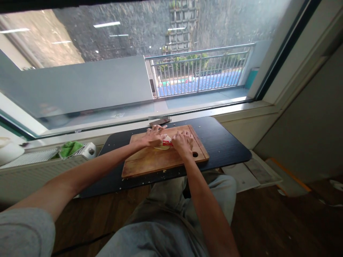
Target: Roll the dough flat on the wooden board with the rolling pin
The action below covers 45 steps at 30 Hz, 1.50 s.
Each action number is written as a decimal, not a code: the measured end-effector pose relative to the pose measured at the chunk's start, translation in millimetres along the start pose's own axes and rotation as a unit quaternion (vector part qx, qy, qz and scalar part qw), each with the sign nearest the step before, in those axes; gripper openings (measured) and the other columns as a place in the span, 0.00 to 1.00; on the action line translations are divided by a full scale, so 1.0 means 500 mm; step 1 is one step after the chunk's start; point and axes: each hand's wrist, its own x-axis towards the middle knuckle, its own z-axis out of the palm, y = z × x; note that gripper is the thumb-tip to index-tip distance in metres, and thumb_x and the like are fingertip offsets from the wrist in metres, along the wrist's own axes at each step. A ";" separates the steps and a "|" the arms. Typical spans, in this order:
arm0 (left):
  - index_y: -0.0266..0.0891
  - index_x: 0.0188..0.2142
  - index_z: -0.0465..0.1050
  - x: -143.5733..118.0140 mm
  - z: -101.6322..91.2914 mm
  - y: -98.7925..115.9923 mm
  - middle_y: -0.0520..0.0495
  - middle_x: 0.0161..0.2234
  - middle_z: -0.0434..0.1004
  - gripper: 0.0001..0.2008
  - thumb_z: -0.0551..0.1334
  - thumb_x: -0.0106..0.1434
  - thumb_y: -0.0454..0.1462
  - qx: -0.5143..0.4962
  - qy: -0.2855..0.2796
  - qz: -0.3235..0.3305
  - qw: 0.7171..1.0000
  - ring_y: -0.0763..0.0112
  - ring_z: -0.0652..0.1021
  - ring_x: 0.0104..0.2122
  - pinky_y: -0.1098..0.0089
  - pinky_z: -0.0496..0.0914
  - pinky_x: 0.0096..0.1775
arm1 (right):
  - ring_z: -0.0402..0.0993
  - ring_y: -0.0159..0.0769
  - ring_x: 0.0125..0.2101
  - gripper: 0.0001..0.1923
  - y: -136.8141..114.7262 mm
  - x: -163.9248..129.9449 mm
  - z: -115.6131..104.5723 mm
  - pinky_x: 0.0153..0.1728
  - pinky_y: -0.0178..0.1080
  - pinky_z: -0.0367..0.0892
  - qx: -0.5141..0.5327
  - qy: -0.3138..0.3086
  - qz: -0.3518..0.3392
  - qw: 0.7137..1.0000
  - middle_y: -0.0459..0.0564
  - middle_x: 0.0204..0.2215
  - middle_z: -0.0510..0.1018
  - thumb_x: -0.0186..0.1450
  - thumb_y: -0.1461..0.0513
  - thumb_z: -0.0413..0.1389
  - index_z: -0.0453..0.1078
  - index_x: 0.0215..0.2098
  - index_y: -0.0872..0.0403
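Pressing a pale flat food piece onto the brown wooden cutting board, the left hand lay spread while the right hand closed around a red-handled tool, apparently mid-cut, needing steady pressure.

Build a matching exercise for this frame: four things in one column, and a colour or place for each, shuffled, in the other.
Things:
1. cutting board
2. cloth
3. table
4. red-handled tool

Descriptions:
A. green, left on the radiator by the window
B. black top, under the board
C. between the left hand and right hand
D. brown wood, hole in one corner

Pairs: 1-D, 2-A, 3-B, 4-C
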 end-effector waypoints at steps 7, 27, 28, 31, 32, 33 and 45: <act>0.52 0.78 0.53 -0.007 0.013 -0.002 0.41 0.80 0.51 0.32 0.50 0.78 0.50 -0.022 -0.045 0.060 0.997 0.45 0.54 0.78 0.38 0.55 0.72 | 0.74 0.53 0.57 0.21 0.005 -0.026 -0.001 0.60 0.50 0.62 -0.014 0.033 -0.015 0.999 0.66 0.57 0.81 0.76 0.59 0.48 0.80 0.55 0.57; 0.42 0.77 0.53 -0.004 0.002 0.022 0.33 0.68 0.65 0.34 0.50 0.74 0.43 -0.021 0.065 -0.049 0.996 0.43 0.67 0.68 0.42 0.65 0.65 | 0.74 0.51 0.55 0.20 0.013 -0.053 -0.001 0.53 0.47 0.65 -0.013 0.037 -0.053 0.998 0.62 0.55 0.82 0.79 0.59 0.46 0.79 0.54 0.55; 0.42 0.77 0.54 0.008 0.001 0.021 0.33 0.68 0.66 0.33 0.50 0.74 0.43 -0.021 0.071 -0.053 0.996 0.43 0.68 0.67 0.43 0.65 0.65 | 0.74 0.51 0.55 0.20 0.014 -0.048 0.000 0.53 0.47 0.65 -0.013 0.032 -0.052 0.998 0.62 0.55 0.82 0.79 0.59 0.46 0.79 0.54 0.55; 0.41 0.75 0.56 0.039 -0.005 0.020 0.34 0.68 0.66 0.32 0.51 0.74 0.44 -0.023 0.095 -0.051 0.994 0.46 0.69 0.65 0.46 0.65 0.65 | 0.74 0.51 0.55 0.21 0.014 -0.032 0.000 0.53 0.47 0.65 -0.008 0.028 -0.041 0.999 0.63 0.56 0.82 0.78 0.59 0.46 0.79 0.55 0.55; 0.41 0.74 0.57 0.047 -0.008 0.020 0.34 0.68 0.66 0.31 0.51 0.74 0.44 -0.025 0.104 -0.045 0.993 0.47 0.69 0.65 0.47 0.65 0.65 | 0.74 0.52 0.56 0.21 0.014 -0.027 0.000 0.54 0.48 0.65 -0.005 0.030 -0.037 0.999 0.64 0.56 0.82 0.78 0.59 0.46 0.79 0.55 0.56; 0.40 0.74 0.58 0.053 -0.011 0.021 0.34 0.68 0.67 0.31 0.51 0.75 0.44 -0.026 0.111 -0.040 0.993 0.47 0.69 0.65 0.48 0.65 0.65 | 0.74 0.52 0.57 0.21 0.014 -0.022 0.000 0.55 0.48 0.65 -0.002 0.033 -0.031 0.999 0.64 0.56 0.82 0.78 0.59 0.46 0.79 0.55 0.56; 0.38 0.69 0.65 0.072 0.001 0.008 0.35 0.68 0.67 0.27 0.52 0.74 0.44 -0.015 0.117 -0.012 0.993 0.48 0.68 0.67 0.50 0.63 0.67 | 0.72 0.53 0.61 0.20 0.009 -0.015 -0.009 0.61 0.50 0.63 0.008 0.031 -0.008 0.999 0.65 0.59 0.80 0.76 0.59 0.48 0.78 0.57 0.55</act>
